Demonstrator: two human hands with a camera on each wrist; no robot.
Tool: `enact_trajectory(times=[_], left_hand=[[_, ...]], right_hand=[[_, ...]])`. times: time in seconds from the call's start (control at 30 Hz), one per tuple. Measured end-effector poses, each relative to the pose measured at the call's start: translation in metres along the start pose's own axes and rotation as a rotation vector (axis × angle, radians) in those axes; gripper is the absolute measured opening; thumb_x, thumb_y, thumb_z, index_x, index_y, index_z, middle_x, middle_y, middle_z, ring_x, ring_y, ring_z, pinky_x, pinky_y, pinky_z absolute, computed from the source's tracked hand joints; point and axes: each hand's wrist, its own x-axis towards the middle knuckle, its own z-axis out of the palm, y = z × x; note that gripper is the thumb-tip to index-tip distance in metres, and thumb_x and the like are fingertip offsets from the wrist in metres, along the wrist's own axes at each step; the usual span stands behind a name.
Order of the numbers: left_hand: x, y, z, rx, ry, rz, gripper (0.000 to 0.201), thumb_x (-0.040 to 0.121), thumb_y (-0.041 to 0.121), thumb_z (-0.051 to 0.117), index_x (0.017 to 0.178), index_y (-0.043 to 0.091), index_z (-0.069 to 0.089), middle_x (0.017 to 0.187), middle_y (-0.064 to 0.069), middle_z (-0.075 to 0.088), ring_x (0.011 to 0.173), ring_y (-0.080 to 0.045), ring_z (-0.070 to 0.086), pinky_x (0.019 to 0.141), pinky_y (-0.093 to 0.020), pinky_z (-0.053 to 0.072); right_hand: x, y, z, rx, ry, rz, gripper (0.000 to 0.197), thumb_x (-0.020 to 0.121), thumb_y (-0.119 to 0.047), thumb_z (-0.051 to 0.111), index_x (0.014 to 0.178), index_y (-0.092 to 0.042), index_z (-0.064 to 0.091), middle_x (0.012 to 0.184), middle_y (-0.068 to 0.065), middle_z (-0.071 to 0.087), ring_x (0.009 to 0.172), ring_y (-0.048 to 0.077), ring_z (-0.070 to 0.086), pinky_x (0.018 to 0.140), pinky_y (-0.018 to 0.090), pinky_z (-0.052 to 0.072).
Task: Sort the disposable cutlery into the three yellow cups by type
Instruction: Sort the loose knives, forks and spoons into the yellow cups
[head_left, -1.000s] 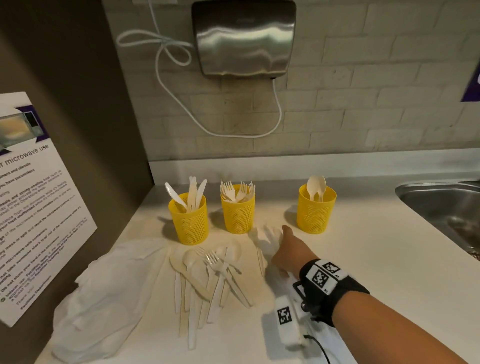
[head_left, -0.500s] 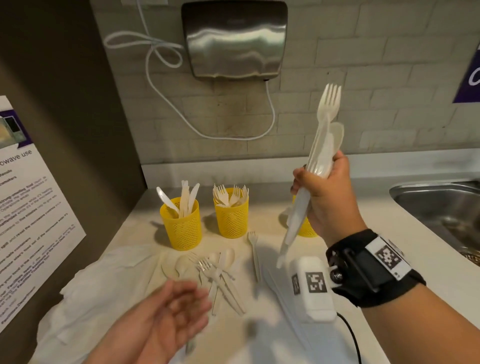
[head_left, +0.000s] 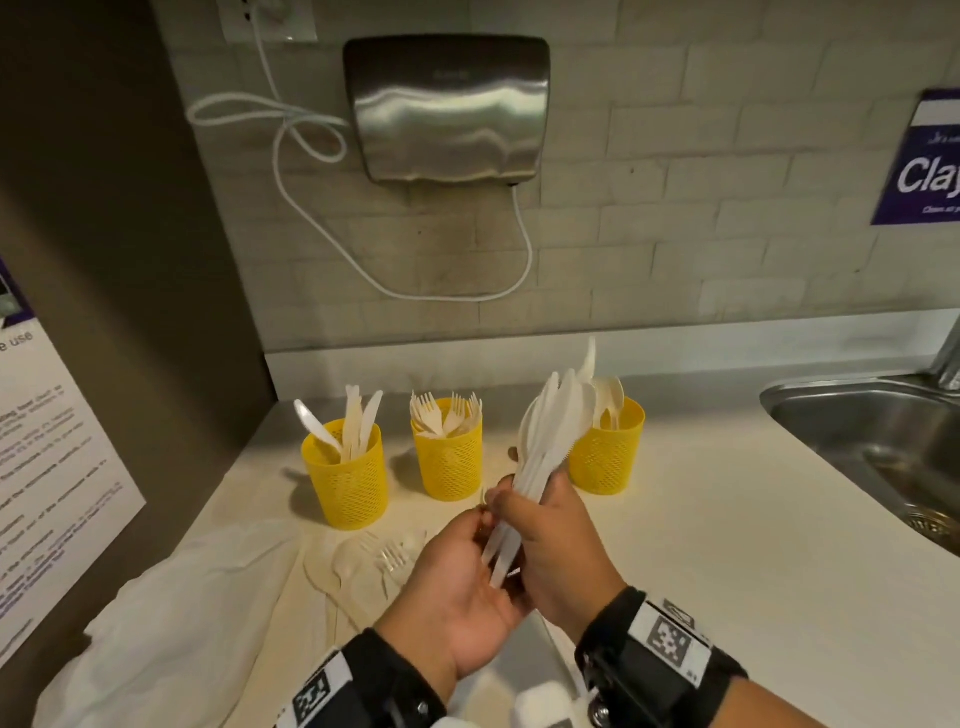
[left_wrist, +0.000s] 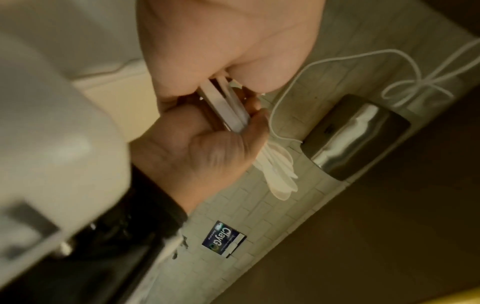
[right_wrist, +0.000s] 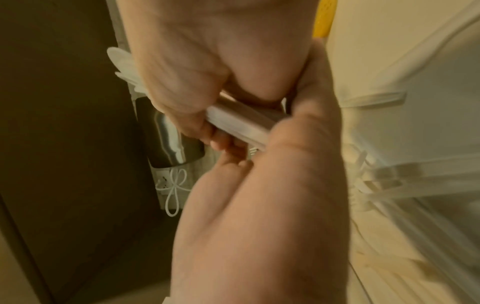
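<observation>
The right hand (head_left: 550, 540) clenched a bundle of white plastic cutlery (head_left: 553, 421) by the handles, above the worktop (head_left: 727, 519). Its long axis ran steeply up and away, heads uppermost, before the right-most yellow cup (head_left: 608, 457). The left hand (head_left: 457, 587) lay beneath the handle ends, palm up, fingers loosely curved against them; whether it gripped them could not be told. More cutlery (head_left: 374, 558) lay below on the worktop.

The white counter (head_left: 727, 545) carries three yellow cups (head_left: 448, 457) in a row near its back edge. Loose cutlery (head_left: 374, 561) and a crumpled white bag (head_left: 182, 623) lie toward its front-left corner.
</observation>
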Motion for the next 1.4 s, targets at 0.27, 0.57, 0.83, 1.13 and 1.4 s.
enact_trajectory(times=[0.27,0.57,0.83,1.13,1.4], left_hand=[[-0.001,0.023,-0.001,1.021,0.298,0.599,0.024,0.077,0.036,0.072,0.097,0.031,0.060,0.094,0.008,0.064,0.081,-0.003,0.060,0.067,-0.018,0.045],[0.023,0.027,-0.017,0.905,0.243,0.462,0.006,0.084,0.011,0.062,0.089,0.009,0.066,0.051,0.006,0.052,0.040,-0.007,0.041,0.043,-0.019,0.034],[0.025,0.033,-0.026,0.720,0.142,0.332,0.008,0.090,0.015,0.061,0.083,0.010,0.061,0.055,0.002,0.047,0.048,-0.006,0.042,0.047,-0.016,0.040],[0.027,0.039,-0.033,0.646,0.167,0.373,0.008,0.090,0.010,0.059,0.093,0.010,0.066,0.055,0.002,0.048,0.047,-0.005,0.039,0.044,-0.016,0.038],[0.023,0.041,-0.036,0.415,0.062,0.351,0.011,0.092,0.007,0.055,0.091,0.002,0.064,0.063,-0.006,0.053,0.046,-0.005,0.047,0.043,-0.016,0.046]], right_hand=[[0.006,0.004,0.000,-0.344,-0.100,0.055,0.025,0.075,-0.030,0.054,0.095,-0.016,0.054,0.065,-0.001,0.052,0.054,0.014,0.047,0.048,0.027,0.039],[0.005,0.013,-0.011,-0.371,-0.263,0.175,0.047,0.062,-0.016,0.058,0.109,-0.019,0.058,0.091,0.018,0.067,0.078,0.028,0.062,0.068,0.038,0.048],[0.008,0.008,-0.009,-0.196,-0.274,0.231,0.028,0.103,-0.023,0.033,0.115,-0.015,0.056,0.085,0.009,0.063,0.075,0.019,0.059,0.067,0.026,0.045],[0.010,0.008,-0.006,-0.102,-0.373,0.194,0.030,0.098,-0.002,0.041,0.119,-0.014,0.059,0.096,0.019,0.064,0.086,0.025,0.062,0.080,0.027,0.055],[0.015,0.007,-0.005,-0.067,-0.333,0.338,0.024,0.097,-0.009,0.046,0.116,-0.015,0.060,0.078,0.003,0.066,0.067,0.012,0.060,0.059,0.028,0.045]])
